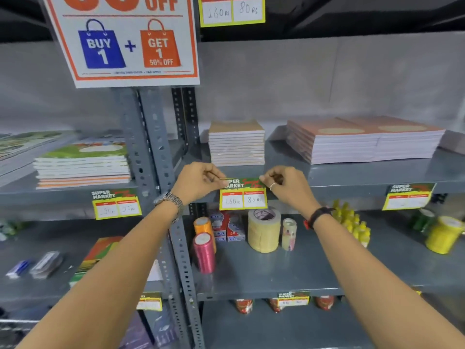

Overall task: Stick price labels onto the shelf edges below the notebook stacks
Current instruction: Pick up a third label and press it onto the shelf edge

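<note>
Yellow-bordered paper price label point(243, 195) at the grey metal shelf edge point(352, 188).
Left hand point(198, 181) and right hand point(284, 183) pinch its top corners with closed fingers; uneven pressing may leave it crooked.

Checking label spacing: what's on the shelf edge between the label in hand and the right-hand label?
Head view: bare grey shelf edge between the held label and the right label.

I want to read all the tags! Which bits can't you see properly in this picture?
- Price label, head view: its top corners are hidden by the left hand and right hand.
- Right label: its numbers are too faint.
- Top poster: cut off by the frame edge.
</note>
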{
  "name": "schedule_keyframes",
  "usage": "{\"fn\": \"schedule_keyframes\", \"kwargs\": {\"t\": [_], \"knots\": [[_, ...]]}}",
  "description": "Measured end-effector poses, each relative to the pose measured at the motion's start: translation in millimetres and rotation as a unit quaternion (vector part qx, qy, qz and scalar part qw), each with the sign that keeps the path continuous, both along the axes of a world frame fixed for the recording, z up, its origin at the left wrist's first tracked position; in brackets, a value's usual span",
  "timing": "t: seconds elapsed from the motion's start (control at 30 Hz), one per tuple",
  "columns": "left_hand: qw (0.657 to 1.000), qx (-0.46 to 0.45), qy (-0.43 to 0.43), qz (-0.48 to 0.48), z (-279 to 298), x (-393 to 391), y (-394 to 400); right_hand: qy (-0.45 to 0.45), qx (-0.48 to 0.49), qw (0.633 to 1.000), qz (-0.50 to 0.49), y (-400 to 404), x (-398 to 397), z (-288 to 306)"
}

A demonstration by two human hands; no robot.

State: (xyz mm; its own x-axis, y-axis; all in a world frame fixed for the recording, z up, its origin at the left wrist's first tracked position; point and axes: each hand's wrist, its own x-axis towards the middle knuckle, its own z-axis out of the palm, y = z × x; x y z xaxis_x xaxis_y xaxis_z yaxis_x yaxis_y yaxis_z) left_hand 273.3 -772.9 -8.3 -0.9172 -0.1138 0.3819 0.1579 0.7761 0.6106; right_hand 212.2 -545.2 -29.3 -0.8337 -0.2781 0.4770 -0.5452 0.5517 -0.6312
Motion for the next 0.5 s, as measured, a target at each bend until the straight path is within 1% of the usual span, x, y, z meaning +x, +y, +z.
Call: {"fn": "schedule_keyframes", "kwargs": {"t": [0.1,0.17,0.3,0.5], "knots": [[1.0,-0.017,0.0,-0.004,-12,14,0,0.039,0.035,0.998,0.032,6,8,-11],[1.0,-0.02,0.009,-0.005,-19,17,0,0.062,0.053,0.996,0.036,6,11,-15],[0.999,-0.024,0.031,0.012,-24,15,0,0.087,0.075,0.993,0.022,4,12,-16],[0.998,-0.046,0.028,0.01,-25,10,0,0.114,0.101,0.988,-0.012,0,13,-18]]}}
